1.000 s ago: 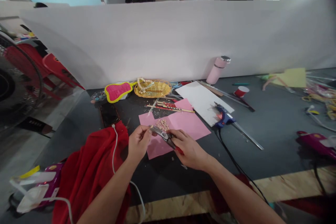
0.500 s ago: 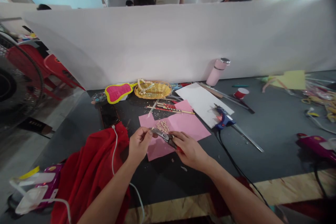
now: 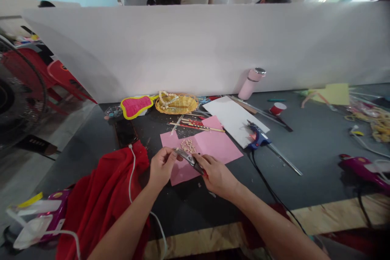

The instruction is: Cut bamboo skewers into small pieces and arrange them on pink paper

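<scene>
My right hand (image 3: 215,174) is wrapped round the handles of a pair of pliers (image 3: 189,160), whose jaws point up and left. At the jaw tips my left hand (image 3: 163,166) pinches something too small to make out, its fingers closed. Just behind the pliers, a pile of small pale pieces (image 3: 188,145) lies on pink paper (image 3: 217,144). Several thin patterned sticks (image 3: 198,125) rest beyond, partly over the paper.
Behind are a wicker basket (image 3: 183,105), a pink bottle (image 3: 251,83) and a white partition (image 3: 195,48). A blue glue gun (image 3: 258,138) lies right, on white paper (image 3: 228,109); a red cloth (image 3: 103,195) lies left. People are beyond the partition.
The view has shifted slightly. My right hand has turned a little on the pliers, and its fingers sit closer over the handles. My left hand stays at the jaw tips.
</scene>
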The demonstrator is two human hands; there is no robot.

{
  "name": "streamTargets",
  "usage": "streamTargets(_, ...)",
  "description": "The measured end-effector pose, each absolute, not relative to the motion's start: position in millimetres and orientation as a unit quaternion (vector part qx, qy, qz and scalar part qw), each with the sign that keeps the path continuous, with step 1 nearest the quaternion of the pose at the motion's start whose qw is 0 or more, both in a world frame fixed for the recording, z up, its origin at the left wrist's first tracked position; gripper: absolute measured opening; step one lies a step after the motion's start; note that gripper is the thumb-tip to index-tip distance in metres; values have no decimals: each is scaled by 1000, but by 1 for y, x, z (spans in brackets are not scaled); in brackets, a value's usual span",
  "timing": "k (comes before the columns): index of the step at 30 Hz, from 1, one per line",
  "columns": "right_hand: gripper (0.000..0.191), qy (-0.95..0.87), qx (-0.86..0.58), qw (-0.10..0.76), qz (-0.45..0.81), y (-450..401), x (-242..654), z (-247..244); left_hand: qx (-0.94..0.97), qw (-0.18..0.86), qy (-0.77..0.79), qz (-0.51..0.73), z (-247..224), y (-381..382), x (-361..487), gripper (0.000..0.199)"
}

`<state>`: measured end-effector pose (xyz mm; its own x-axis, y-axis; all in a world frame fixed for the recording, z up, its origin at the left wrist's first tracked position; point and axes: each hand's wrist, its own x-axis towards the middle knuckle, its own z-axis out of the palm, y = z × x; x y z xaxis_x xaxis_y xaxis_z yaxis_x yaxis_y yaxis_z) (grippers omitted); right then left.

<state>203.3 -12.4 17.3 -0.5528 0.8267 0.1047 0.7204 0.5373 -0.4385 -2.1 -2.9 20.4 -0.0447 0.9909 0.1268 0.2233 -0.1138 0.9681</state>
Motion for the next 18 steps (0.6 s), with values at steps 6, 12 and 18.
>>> streamTargets(6, 61, -856, -469, 140, 167, -16, 200, 12, 560, 407, 538, 481, 14, -2, -3, 24)
streamTargets(12, 60, -852, -483, 142, 144, -12, 202, 15, 548, 416, 527, 499, 9, 0, 1, 20)
streamTargets(18, 67, -846, -494, 144, 140, -8, 206, 18, 545, 424, 544, 478, 7, 3, -2, 22)
